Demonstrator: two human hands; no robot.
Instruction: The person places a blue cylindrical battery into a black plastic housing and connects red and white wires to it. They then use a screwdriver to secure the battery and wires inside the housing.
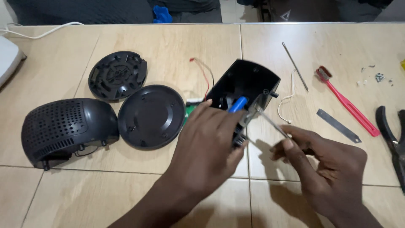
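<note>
Left of the left hand (206,139), the round black disc (151,117) and the perforated black shell (67,128) sit touching, with the ribbed black plate (117,75) just behind, so that side is blocked. On the right, the red toothbrush (346,101), flat metal strip (338,125) and black pliers (394,139) crowd the path beside the right hand (327,162). Bare tile (84,198) lies open along the near edge, and behind the black housing (247,82) only a thin metal rod (294,66) lies there.

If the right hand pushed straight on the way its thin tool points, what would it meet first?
Most likely the open black housing that the left hand steadies. The right hand aims its thin metal tool up-left, with the tip by the blue part; depth is unclear.
</note>
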